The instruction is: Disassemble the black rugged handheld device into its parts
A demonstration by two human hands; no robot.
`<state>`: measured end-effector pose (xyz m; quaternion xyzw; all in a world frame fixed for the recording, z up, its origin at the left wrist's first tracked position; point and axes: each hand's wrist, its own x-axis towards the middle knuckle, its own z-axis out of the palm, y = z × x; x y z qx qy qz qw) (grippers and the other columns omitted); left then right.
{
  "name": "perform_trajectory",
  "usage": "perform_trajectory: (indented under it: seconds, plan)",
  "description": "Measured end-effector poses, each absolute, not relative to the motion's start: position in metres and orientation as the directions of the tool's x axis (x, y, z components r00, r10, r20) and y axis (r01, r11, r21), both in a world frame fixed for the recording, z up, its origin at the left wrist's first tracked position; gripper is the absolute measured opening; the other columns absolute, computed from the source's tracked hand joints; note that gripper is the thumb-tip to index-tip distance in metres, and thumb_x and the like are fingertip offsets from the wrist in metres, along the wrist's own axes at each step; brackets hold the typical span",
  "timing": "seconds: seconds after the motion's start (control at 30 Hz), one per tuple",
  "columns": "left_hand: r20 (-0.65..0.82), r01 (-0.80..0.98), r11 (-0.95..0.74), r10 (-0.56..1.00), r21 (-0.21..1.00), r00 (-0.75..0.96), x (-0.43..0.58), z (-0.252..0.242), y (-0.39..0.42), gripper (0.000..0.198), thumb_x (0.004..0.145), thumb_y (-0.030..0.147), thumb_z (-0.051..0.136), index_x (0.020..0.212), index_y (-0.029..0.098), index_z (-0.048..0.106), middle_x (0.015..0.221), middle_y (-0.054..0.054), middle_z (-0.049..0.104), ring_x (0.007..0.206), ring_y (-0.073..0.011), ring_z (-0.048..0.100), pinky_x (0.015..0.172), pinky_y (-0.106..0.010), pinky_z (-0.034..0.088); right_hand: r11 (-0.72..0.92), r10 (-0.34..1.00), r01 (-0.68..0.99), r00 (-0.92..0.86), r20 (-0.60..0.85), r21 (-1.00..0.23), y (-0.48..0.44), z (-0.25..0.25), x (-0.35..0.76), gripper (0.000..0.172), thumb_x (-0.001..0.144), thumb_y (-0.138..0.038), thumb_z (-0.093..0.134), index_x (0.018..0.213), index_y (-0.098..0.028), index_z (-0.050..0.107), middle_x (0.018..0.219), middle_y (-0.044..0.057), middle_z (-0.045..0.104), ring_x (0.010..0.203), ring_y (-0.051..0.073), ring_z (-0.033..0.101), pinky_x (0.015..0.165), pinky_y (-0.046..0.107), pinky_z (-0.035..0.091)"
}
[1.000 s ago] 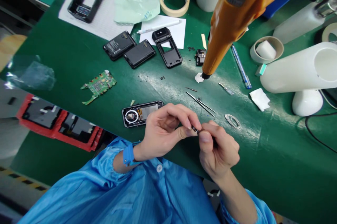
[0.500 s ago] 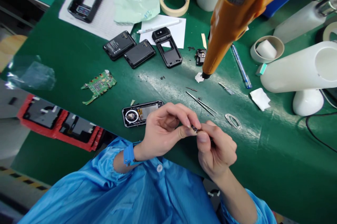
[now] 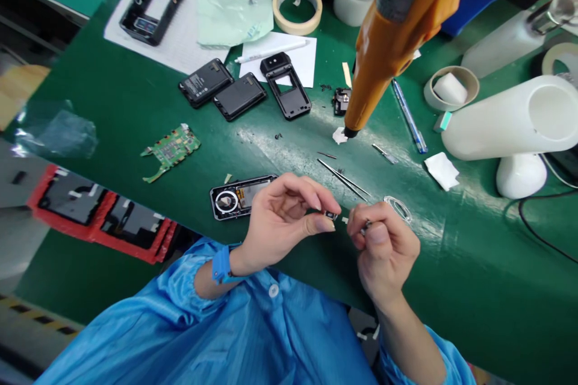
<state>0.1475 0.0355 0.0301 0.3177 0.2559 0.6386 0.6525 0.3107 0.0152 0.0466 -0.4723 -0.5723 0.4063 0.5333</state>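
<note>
My left hand (image 3: 282, 219) pinches a tiny dark component (image 3: 331, 215) between thumb and forefinger, just above the near edge of the green mat (image 3: 135, 108). My right hand (image 3: 383, 249) is closed in a pinch on another small dark piece (image 3: 365, 227), a little to the right of the left hand's part. A small white fleck shows between the two hands. An opened device half with a round coil (image 3: 241, 195) lies just left of my left hand. Thin metal tweezers (image 3: 343, 179) lie on the mat just beyond my fingers.
An orange electric screwdriver (image 3: 388, 35) hangs over the mat. Two black batteries (image 3: 221, 88), a black frame (image 3: 286, 85), a green circuit board (image 3: 170, 149), a tape roll (image 3: 297, 7), a pen (image 3: 409, 115), a wire loop (image 3: 397, 207) and white cylinders (image 3: 510, 120) lie around. Red trays (image 3: 97, 213) sit lower left.
My hands were joined on one small part. They have now pulled apart, the right hand moving right and down with a piece, the left keeping the other.
</note>
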Motion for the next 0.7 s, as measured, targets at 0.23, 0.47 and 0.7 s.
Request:
perform_trajectory:
  seconds: [0.23, 0.47, 0.7]
  plan:
    - [0.046, -0.722, 0.023, 0.996, 0.692, 0.076, 0.148, 0.028, 0.036, 0.023, 0.086, 0.01, 0.1, 0.092, 0.019, 0.08, 0.091, 0.001, 0.086, 0.083, -0.0067, 0.083, 0.081, -0.012, 0.069, -0.007, 0.991, 0.074, 0.137, 0.004, -0.997, 0.024, 0.055, 0.317, 0.056, 0.094, -0.071, 0.091, 0.076, -0.024, 0.066, 0.061, -0.008, 0.05, 0.05, 0.009, 0.04, 0.048, 0.027, 0.028]
    - [0.063, -0.517, -0.056, 0.998, 0.854, -0.004, 0.147, 0.034, 0.038, 0.021, 0.086, 0.024, 0.103, 0.085, 0.018, 0.082, 0.084, -0.003, 0.084, 0.08, -0.0101, 0.082, 0.078, -0.014, 0.068, -0.146, 0.989, -0.04, -0.022, -0.145, -0.988, 0.029, 0.059, 0.317, 0.036, 0.098, -0.062, 0.091, 0.097, -0.026, 0.088, 0.059, -0.008, 0.053, 0.05, 0.008, 0.042, 0.046, 0.024, 0.03]
    - [-0.015, -0.496, 0.006, 1.0, 0.869, -0.015, 0.148, 0.04, 0.037, 0.034, 0.075, 0.026, 0.11, 0.084, 0.018, 0.078, 0.078, 0.0, 0.084, 0.073, -0.0109, 0.082, 0.072, -0.014, 0.068, -0.075, 0.992, -0.043, -0.107, -0.07, -0.996, 0.032, 0.064, 0.316, 0.025, 0.095, -0.052, 0.097, 0.097, -0.029, 0.089, 0.062, -0.007, 0.059, 0.051, 0.008, 0.044, 0.048, 0.022, 0.035]
